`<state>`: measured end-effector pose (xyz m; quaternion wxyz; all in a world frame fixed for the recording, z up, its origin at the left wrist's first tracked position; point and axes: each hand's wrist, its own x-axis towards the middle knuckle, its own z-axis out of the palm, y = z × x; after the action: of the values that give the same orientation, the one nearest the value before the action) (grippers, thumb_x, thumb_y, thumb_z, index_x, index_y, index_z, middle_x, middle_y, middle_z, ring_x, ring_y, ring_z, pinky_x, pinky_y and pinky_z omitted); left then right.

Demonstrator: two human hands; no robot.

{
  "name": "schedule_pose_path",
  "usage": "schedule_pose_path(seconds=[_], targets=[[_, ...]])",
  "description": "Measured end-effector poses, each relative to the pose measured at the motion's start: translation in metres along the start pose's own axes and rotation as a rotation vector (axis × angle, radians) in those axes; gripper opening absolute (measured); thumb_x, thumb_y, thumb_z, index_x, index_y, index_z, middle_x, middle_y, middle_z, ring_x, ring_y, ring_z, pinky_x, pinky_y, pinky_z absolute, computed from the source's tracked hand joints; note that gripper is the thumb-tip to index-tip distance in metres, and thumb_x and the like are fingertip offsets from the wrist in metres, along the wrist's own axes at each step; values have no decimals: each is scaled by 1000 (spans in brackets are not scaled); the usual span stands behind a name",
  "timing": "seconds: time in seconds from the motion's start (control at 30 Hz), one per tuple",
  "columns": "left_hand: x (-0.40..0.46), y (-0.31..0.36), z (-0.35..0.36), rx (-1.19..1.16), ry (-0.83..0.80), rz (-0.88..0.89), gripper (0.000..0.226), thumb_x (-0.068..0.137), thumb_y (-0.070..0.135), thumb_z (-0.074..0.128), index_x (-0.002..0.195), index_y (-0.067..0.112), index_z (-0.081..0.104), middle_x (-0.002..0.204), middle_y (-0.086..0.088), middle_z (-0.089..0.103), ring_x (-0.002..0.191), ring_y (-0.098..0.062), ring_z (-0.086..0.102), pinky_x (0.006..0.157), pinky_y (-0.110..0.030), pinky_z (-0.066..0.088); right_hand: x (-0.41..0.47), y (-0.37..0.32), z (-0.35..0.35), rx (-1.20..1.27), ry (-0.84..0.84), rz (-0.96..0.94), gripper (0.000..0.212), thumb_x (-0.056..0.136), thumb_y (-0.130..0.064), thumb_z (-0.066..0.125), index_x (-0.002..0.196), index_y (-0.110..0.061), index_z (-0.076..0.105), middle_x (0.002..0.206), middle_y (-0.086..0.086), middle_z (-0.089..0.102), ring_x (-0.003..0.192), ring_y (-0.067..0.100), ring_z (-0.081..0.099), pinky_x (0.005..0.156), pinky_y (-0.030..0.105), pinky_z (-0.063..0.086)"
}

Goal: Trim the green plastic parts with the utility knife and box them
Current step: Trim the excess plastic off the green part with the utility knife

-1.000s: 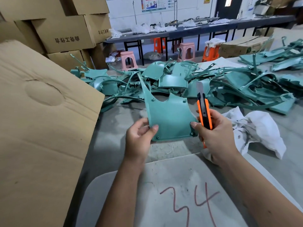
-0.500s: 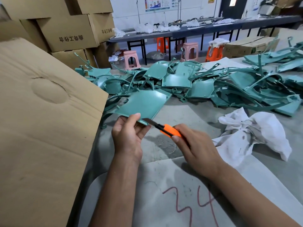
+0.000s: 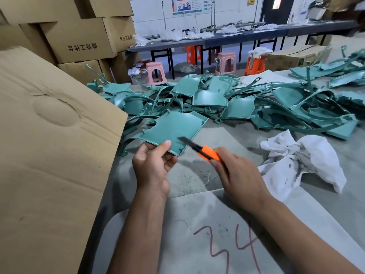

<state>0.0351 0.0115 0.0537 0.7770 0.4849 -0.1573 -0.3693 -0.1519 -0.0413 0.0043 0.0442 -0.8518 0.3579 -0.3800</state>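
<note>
Green part (image 3: 173,129) between both hands (image 3: 153,165)

A crumpled white rag (image 3: 302,165) lies on my grey counter (image 3: 227,133). Pink stools (image 3: 156,73) and orange stools (image 3: 254,64) stand near a long dark table (image 3: 217,39). Brown boxes (image 3: 79,39) are stacked up.

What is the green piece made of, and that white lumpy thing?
Green piece: looks like thin moulded plastic, smooth with a dull sheen and small moulded pegs along its edges. White thing: probably a cloth rag, soft, crumpled, and stained.
</note>
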Motion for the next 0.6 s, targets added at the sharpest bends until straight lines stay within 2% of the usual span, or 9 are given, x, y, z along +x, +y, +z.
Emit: schedule_pose_path(seconds=[0.1,0.2,0.27,0.33,0.4,0.47,0.6], targets=[[1,-2,-2,19,-2,2,17,87,-5,70,85,11,69,75,-7,73,56,-15,65,48,-22,52,4,20,-3,-132,67,195,29,108,-41,37,95,-18,48,69,-2,52,58,29,51,50,38,31],[1,-10,-1,67,10,12,15,86,-4,71,85,9,67,78,-9,71,57,-17,62,48,-23,52,4,30,-6,-162,97,360,32,107,-43,33,91,-17,45,67,0,52,57,31,50,49,39,36],[1,-13,0,78,21,16,15,86,-4,72,85,10,66,77,-8,70,58,-18,61,48,-23,52,4,19,-8,-80,114,249,33,109,-42,33,93,-18,48,66,-6,48,56,24,48,50,39,35],[2,-14,0,64,23,17,16,87,-5,72,84,10,66,75,-8,70,58,-17,61,48,-23,52,1,6,-6,-6,15,58,32,108,-46,34,96,-21,50,69,-13,45,56,21,46,51,40,36],[4,-13,-2,53,30,22,16,87,-5,71,84,11,68,75,-8,71,58,-16,63,49,-23,52,1,2,-1,-19,-65,-1,32,108,-47,34,96,-22,49,70,-12,47,58,25,49,52,42,37],[5,-12,-5,63,39,29,16,86,-5,71,86,10,69,78,-9,73,59,-17,65,49,-23,52,4,9,2,-78,-52,86,32,109,-44,35,94,-19,48,69,-4,50,59,29,48,52,43,37],[4,-13,-10,117,46,58,15,84,-5,72,87,10,71,80,-7,75,59,-16,65,48,-24,52,12,34,-7,-236,-46,458,31,109,-42,35,94,-17,45,77,10,60,62,30,45,54,40,35]])
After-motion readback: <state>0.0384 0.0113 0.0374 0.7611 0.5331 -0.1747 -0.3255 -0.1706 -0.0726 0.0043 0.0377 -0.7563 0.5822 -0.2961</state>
